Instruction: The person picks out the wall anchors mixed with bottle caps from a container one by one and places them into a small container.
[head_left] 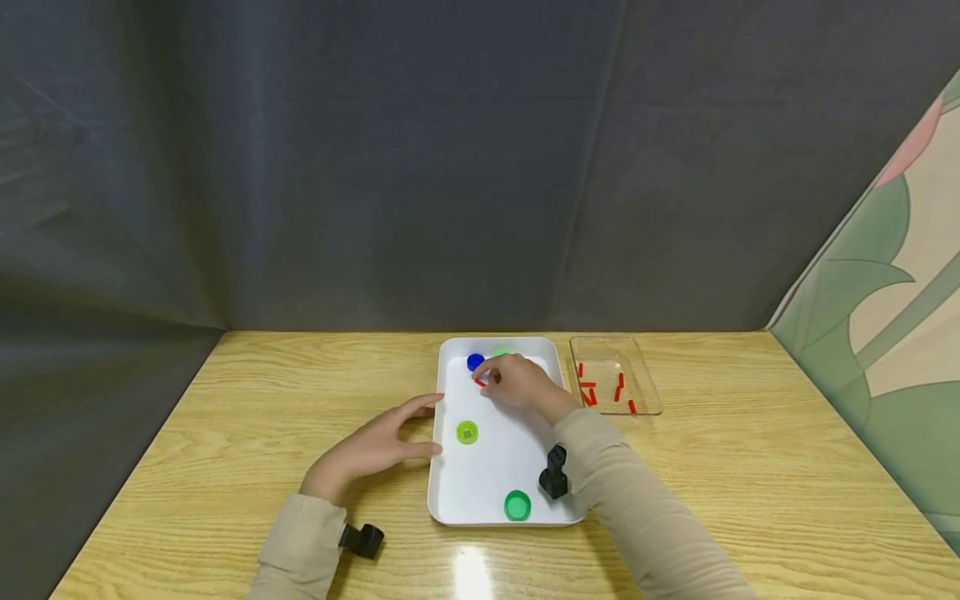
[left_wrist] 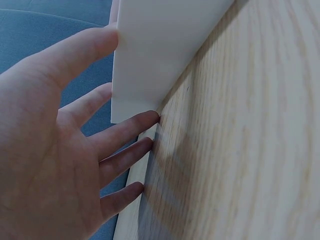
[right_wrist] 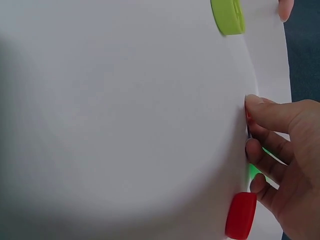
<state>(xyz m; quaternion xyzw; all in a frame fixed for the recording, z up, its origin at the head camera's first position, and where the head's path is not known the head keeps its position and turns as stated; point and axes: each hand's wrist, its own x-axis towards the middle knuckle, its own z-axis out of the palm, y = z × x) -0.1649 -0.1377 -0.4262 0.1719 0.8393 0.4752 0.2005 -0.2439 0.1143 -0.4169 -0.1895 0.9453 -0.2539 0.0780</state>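
In the head view my right hand (head_left: 517, 382) is over the far half of a white tray (head_left: 491, 479), pinching a small red stick (head_left: 480, 382) between thumb and fingertips. Just beyond it sits a blue bottle cap (head_left: 476, 362), and a green cap (head_left: 502, 352) is partly covered by the hand. A red cap (right_wrist: 241, 216) lies close by my fingers in the right wrist view; the arm hides it from above. My left hand (head_left: 378, 443) rests at the tray's left side, its fingers extended, with thumb and index finger against the wall (left_wrist: 150, 45).
A lime-yellow cap (head_left: 467, 432) lies at the tray's left middle, a green cap (head_left: 517, 505) at its near edge. Right of the tray stands a clear plastic box (head_left: 645, 383) with several red sticks (head_left: 617, 393). A dark curtain (head_left: 420, 167) hangs behind the wooden table (head_left: 750, 467).
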